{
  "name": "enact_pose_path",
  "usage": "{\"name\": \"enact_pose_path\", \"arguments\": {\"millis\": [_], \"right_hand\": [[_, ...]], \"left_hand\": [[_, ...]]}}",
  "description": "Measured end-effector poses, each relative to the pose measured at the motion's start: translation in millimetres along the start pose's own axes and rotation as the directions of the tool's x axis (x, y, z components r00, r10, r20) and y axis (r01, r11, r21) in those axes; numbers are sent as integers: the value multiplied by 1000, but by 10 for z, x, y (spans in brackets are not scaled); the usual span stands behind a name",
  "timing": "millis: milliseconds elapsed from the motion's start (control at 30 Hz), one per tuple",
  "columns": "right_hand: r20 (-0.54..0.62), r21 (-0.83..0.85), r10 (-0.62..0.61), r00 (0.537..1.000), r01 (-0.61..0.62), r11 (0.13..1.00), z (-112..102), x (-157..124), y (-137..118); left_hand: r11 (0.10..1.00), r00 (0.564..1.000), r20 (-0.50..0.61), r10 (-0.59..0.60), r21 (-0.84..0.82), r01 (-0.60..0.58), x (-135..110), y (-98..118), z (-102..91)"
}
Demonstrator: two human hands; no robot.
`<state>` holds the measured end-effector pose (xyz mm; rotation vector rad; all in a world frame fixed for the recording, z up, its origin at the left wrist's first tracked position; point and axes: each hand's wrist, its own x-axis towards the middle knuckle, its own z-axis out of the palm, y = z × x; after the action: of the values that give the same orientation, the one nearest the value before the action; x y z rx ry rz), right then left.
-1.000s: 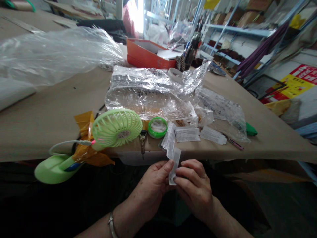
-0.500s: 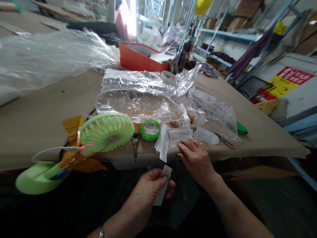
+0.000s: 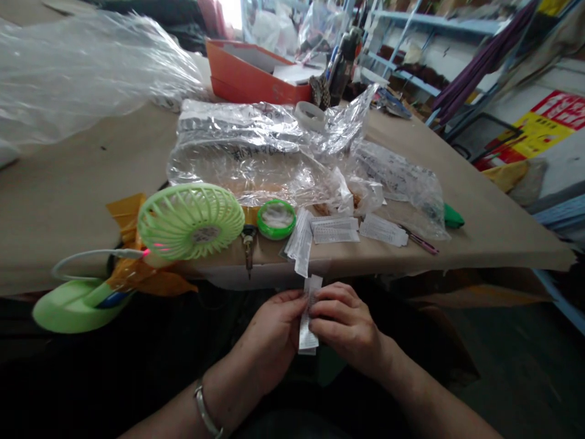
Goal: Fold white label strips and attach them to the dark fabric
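My left hand (image 3: 278,326) and my right hand (image 3: 347,323) meet below the table's front edge, both closed on narrow white printed labels (image 3: 309,332). The labels stand nearly upright, one over another and slightly out of line. My left thumb pinches them from the left, and my right fingers press on them from the right. On the table edge above lie a fanned stack of white strips (image 3: 300,241), a stack of printed labels (image 3: 336,230) and another label stack (image 3: 382,230). Left of them sits a round green tub (image 3: 276,219) with white stuff inside.
A green fan (image 3: 192,222) stands at the left edge, taped with brown tape. Clear plastic bags (image 3: 247,164) cover the middle, with a tape roll (image 3: 309,116) behind. An orange box (image 3: 256,76) is at the back. Pink tweezers (image 3: 423,242) lie at right.
My right hand has moved from the middle label stack down to my left hand, and a printed label now lies over the strip there. The view has tilted down.
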<state>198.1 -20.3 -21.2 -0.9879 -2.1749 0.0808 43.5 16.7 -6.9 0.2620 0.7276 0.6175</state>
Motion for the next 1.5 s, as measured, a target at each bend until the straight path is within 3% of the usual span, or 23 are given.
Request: {"name": "enact_pose_path", "arguments": {"millis": [100, 233, 367, 433, 500, 600, 700, 800, 900, 1033, 1133, 1200, 1333, 1500], "right_hand": [[49, -13, 7, 999, -6, 1000, 55, -45, -76], [85, -33, 7, 996, -4, 999, 56, -66, -119], [-2, -144, 75, 997, -75, 987, -134, -54, 128], [-106, -322, 217, 971, -240, 916, -330, -45, 377], [-176, -523, 342, 923, -382, 762, -530, -48, 619], [-66, -669, 466, 882, -386, 635, -692, -89, 827], [1, -706, 448, 894, -317, 633, -675, -166, 829], [-46, -689, 398, 916, -317, 652, -635, -250, 782], [-110, -558, 335, 936, -337, 758, -670, -310, 805], [-228, -404, 306, 924, -376, 834, -745, -321, 809], [-319, -283, 289, 902, -382, 880, -648, -241, 604], [-353, -123, 241, 904, -301, 946, -476, -156, 376], [-159, 12, 122, 980, -122, 993, -28, -41, -27], [-82, -20, 50, 995, -52, 998, 291, -95, -108]], "left_hand": [[999, 1000, -8, 24, -32, -25, 5, -41, -3], [999, 999, -36, 12, 44, -11, -21, -76, 1], [989, 989, -147, -30, 141, 51, 4, -99, -56], [977, 974, -224, -46, 191, 90, 40, -120, -99], [969, 967, -248, -58, 219, 114, 66, -147, -134], [962, 964, -254, -74, 235, 136, 67, -183, -161], [960, 958, -275, -79, 237, 147, 49, -197, -164], [962, 959, -272, -80, 230, 146, 37, -188, -156], [961, 965, -252, -77, 239, 139, 25, -165, -141], [953, 974, -214, -78, 272, 136, -11, -128, -112], [949, 976, -194, -99, 278, 151, -44, -105, -81], [950, 978, -177, -112, 268, 158, -56, -91, -65], [977, 995, -68, -78, 194, 90, -58, -62, -79], [997, 999, -50, 9, 80, -5, -58, -52, -163]]}}
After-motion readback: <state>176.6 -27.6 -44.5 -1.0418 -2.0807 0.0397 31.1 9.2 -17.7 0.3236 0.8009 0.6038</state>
